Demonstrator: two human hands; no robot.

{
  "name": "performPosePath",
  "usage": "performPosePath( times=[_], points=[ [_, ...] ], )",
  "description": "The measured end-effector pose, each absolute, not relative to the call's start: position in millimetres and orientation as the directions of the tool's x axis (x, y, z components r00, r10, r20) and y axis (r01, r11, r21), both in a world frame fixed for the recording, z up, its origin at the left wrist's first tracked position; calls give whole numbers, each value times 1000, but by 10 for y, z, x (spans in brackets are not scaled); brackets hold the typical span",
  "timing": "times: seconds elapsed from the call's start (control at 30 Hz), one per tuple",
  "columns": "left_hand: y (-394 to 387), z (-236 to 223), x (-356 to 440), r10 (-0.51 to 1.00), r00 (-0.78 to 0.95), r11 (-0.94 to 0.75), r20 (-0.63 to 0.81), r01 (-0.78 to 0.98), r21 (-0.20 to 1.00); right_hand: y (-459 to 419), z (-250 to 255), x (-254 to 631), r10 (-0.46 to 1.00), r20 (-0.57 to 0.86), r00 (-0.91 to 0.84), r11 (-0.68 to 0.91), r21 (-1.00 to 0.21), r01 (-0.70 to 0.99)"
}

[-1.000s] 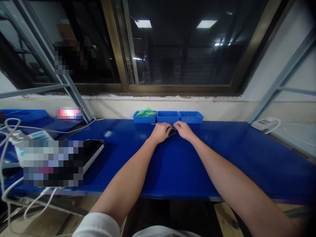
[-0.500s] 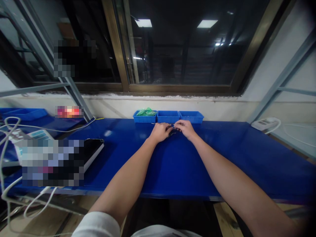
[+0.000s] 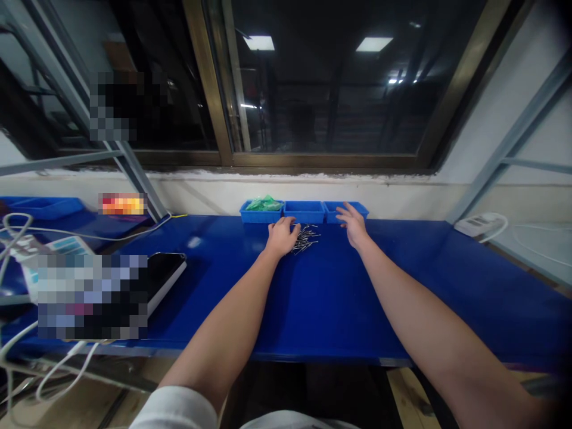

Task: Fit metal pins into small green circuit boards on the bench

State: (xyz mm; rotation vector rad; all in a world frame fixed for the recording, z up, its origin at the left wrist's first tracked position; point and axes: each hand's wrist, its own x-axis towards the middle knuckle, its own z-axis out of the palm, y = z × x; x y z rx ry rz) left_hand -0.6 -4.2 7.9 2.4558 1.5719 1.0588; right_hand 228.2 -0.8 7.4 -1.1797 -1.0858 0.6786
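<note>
A loose pile of thin, shiny metal pins (image 3: 306,238), which look like nails or screws, lies on the blue table. My left hand (image 3: 283,236) rests at the pile's left edge, thumb apart from the fingers, nothing visibly held in it. To the right, my right hand (image 3: 354,226) is raised with fingers spread, in front of the right blue bin (image 3: 361,210). Nothing shows in its fingers. Beside that stand the middle blue bin (image 3: 304,208) and the left blue bin (image 3: 246,215), which holds green plastic (image 3: 266,204).
A dark flat device with a pale side (image 3: 167,274), partly blurred out, lies on the left of the table (image 3: 330,304). White cables (image 3: 13,357) loop near it. A white power strip (image 3: 478,224) sits at the right by a grey metal post (image 3: 504,137).
My right hand has moved away from my left, rightward and up toward the right bin, its fingers opening. My left hand has shifted slightly left, and the metal pile now shows between them.
</note>
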Motion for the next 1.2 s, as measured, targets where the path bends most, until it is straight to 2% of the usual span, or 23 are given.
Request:
performPosePath(
  times=[0.07,0.13,0.23,0.3,0.4,0.67,1.2],
  points=[
    [-51,71,-9,834,267,-470,483,803,367,-22,33,2271,876,328,354,266,-940,214],
    [-67,59,-15,849,306,-467,431,816,341,-52,-10,2200,878,380,291,243,-877,414],
    [-91,32,-20,839,409,-514,357,812,277,-108,-60,2022,898,438,40,285,-648,706],
    [-95,8,-19,832,460,-538,310,805,249,-134,-76,1909,901,422,-104,331,-510,794],
    [-82,-26,-13,837,489,-541,246,809,231,-146,-77,1821,906,386,-173,338,-415,844],
    [-55,-59,11,829,517,-557,214,801,218,-134,-71,1806,913,386,-135,317,-460,830],
    [-59,-30,9,828,519,-559,214,797,228,-55,-89,1800,946,299,-125,256,-454,853]
  ],
)
